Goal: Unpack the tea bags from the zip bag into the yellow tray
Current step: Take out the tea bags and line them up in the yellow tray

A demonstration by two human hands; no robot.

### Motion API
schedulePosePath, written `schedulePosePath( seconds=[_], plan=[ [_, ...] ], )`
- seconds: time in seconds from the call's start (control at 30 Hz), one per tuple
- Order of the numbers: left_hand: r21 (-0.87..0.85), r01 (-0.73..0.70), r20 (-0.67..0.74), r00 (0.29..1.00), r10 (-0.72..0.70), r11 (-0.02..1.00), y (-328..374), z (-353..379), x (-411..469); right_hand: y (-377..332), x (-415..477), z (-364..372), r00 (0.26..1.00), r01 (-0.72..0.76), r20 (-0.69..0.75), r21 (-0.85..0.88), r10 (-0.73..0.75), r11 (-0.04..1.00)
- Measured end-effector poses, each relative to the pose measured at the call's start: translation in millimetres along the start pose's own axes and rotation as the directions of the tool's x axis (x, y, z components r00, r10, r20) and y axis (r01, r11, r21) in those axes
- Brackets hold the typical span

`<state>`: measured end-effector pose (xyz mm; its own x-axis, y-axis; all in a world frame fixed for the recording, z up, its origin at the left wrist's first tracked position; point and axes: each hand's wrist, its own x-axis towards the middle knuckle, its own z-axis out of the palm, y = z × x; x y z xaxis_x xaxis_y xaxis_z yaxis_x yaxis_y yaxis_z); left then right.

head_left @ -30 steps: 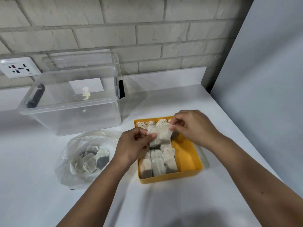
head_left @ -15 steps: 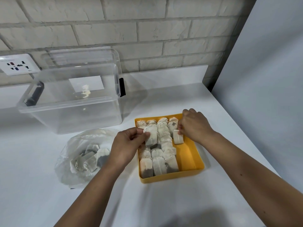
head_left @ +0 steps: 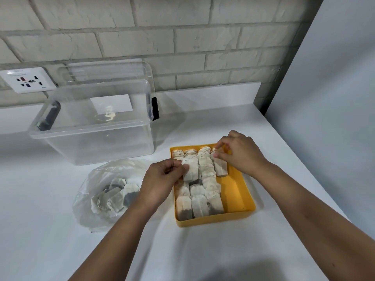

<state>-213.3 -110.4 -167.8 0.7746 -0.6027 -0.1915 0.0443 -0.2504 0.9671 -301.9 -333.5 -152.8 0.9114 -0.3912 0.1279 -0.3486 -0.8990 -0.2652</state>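
A: Noted: left hand (head_left: 160, 179) over the near-left part of the yellow tray (head_left: 223, 217), thumb and fingers pinching one held tea bag (head_left: 190, 171). Right hand (head_left: 241, 153) at the tray's far right corner, fingertips curled onto the top edge of an end tea bag (head_left: 220, 167). Looks like a pinch.

B: Tray contents?

A: Packed rows (head_left: 199, 201) along the tray's left side, a fourth barely begun, right strip bare. Zip bag (head_left: 105, 175) just left of the tray, mouth open, with loose tea bags (head_left: 115, 195) inside.

B: Risks?

A: Likely toppling the packed rows if the held tea bag goes in crooked, since they only lean and overlap. Possibly tearing thin paper under a hard pinch and spilling leaf. Possibly catching the zip bag with the left forearm and scattering the rest away from the tray.
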Motion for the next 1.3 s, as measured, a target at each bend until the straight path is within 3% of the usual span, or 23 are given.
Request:
schedulePosePath(
  seconds=[0.1, 0.17, 0.33, 0.5, 0.63, 0.8, 1.03, 1.3],
  plan=[
    [-0.014, 0.001, 0.007, 1.000, -0.001, 1.000, 3.3, 5.4, -2.2, -22.0, -7.3, -21.7, 0.995, 0.041, 0.069, 0.422, -0.077, 0.906],
    [-0.008, 0.001, 0.011, 1.000, 0.000, 1.000, 5.6, 10.7, -3.2, -36.6, -11.6, -27.5, 0.979, 0.064, 0.143, 0.467, -0.147, 0.882],
    [-0.005, -0.033, 0.024, 0.999, 0.033, 0.999, 11.5, 16.1, -5.5, -45.9, -13.5, -35.1, 0.982, 0.151, 0.059, 0.332, -0.181, 0.931],
    [-0.042, -0.061, -0.002, 0.998, 0.061, 0.997, 8.3, 3.2, -5.8, -20.5, -18.9, -49.1, 0.993, 0.111, 0.012, 0.179, -0.115, 0.977],
    [-0.047, -0.037, -0.067, 0.997, 0.034, 0.998, 1.9, -7.8, -6.2, -0.8, -25.7, -37.8, 0.993, 0.027, 0.114, 0.036, -0.031, 0.999],
    [-0.003, -0.021, -0.093, 0.995, 0.021, 1.000, -6.3, -12.3, -6.2, 10.8, -27.0, -12.9, 0.968, -0.050, 0.249, 0.025, 0.042, 0.998],
    [0.002, 0.007, -0.103, 0.995, -0.007, 1.000, -13.5, -16.1, -7.0, 14.6, -13.3, 20.0, 0.994, -0.085, 0.065, -0.017, 0.086, 0.996],
    [0.013, -0.033, -0.230, 0.973, 0.035, 0.999, -6.3, -58.5, -18.7, 2.3, -10.0, 12.4, 0.999, -0.038, -0.006, -0.156, 0.037, 0.987]
  ],
)
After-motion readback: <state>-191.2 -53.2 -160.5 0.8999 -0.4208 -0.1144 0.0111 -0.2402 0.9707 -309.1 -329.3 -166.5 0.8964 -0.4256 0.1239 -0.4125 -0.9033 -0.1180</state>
